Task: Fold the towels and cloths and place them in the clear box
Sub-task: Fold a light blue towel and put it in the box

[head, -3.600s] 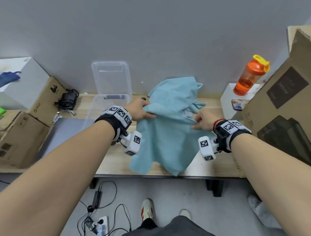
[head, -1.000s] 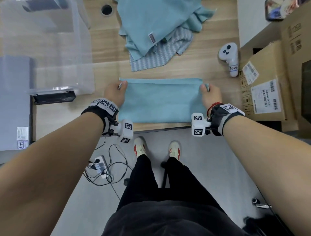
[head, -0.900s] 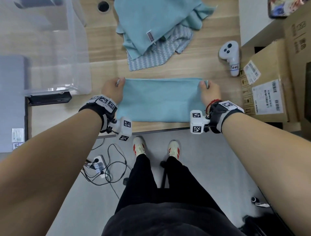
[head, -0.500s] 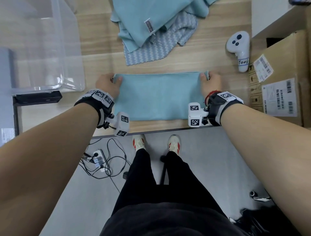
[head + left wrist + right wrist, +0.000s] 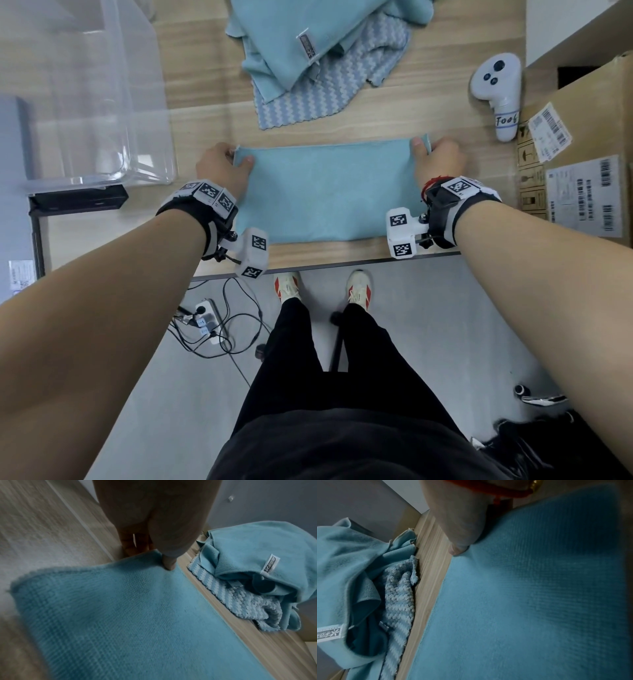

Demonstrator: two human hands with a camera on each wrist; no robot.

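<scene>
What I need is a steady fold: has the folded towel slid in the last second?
No. The folded towel keeps about the same gap to the striped cloth and the table edge.

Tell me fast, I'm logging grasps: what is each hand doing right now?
Left hand: pinches the far left corner of the folded teal towel.
Right hand: pinches the towel's far right corner.

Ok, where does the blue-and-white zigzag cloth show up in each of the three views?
Head: zigzag cloth at top centre, under the teal pile, beyond the flat towel.
Left wrist: at right, beneath the teal pile.
Right wrist: at lower left, beside the wood strip.
Shared landmark: the white label on the teal pile.
</scene>
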